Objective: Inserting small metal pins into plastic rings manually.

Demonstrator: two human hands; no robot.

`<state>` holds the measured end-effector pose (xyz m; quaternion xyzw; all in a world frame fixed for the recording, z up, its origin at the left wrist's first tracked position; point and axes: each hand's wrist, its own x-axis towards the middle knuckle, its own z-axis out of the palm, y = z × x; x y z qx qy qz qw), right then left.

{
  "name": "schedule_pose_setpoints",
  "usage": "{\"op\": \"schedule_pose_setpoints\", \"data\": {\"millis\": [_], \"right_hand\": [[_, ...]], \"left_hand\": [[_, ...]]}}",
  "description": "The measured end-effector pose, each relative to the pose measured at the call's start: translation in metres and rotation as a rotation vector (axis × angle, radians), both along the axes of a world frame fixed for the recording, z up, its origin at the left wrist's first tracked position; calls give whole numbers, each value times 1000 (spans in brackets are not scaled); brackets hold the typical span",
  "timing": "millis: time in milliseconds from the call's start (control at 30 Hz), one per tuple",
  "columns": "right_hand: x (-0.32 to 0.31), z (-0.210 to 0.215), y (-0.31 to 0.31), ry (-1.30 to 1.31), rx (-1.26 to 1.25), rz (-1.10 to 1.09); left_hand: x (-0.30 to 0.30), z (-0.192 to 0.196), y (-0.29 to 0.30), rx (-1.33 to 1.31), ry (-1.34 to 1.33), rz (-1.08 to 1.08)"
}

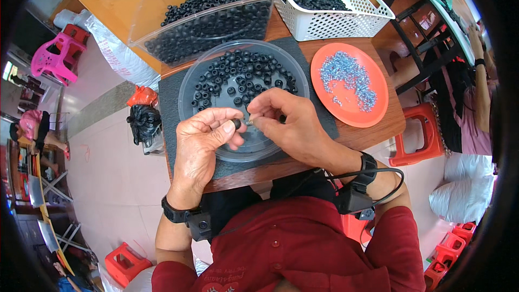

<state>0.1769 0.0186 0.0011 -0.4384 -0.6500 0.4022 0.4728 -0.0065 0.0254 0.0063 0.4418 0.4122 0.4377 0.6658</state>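
Observation:
My left hand (201, 139) pinches a small round black plastic part (236, 124) between thumb and fingertips. Facing it, my right hand (289, 124) grips a tiny shiny metal piece (249, 123), close to the black part; whether the two touch I cannot tell. Something dark also shows under the curled right fingers. Both hands are over the near half of a clear round tub (186, 89), where many similar black parts (238, 70) lie loose. To the right, an orange plate (359, 120) carries a scatter of small silvery-blue metal pieces (348, 78).
A clear bin (148, 13) heaped with black parts and a white perforated basket (346, 30) stand behind the tub. Beneath the tub is a dark mat (173, 108) on the wooden table (389, 113). A red stool (419, 138) and another person's arm (480, 86) are at the right.

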Motion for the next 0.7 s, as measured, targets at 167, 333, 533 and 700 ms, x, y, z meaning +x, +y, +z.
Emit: {"op": "schedule_pose_setpoints", "data": {"millis": [167, 333, 533, 700], "right_hand": [[-5, 7, -4, 12, 111, -47], [-8, 6, -4, -14, 135, -57], [-9, 6, -3, -58, 195, -59], [-6, 6, -5, -50, 168, -89]], "left_hand": [[3, 1, -7, 73, -28, 51], [10, -1, -14, 182, 31, 130], [6, -7, -17, 388, 173, 146], [5, -5, -14, 219, 35, 72]]}}
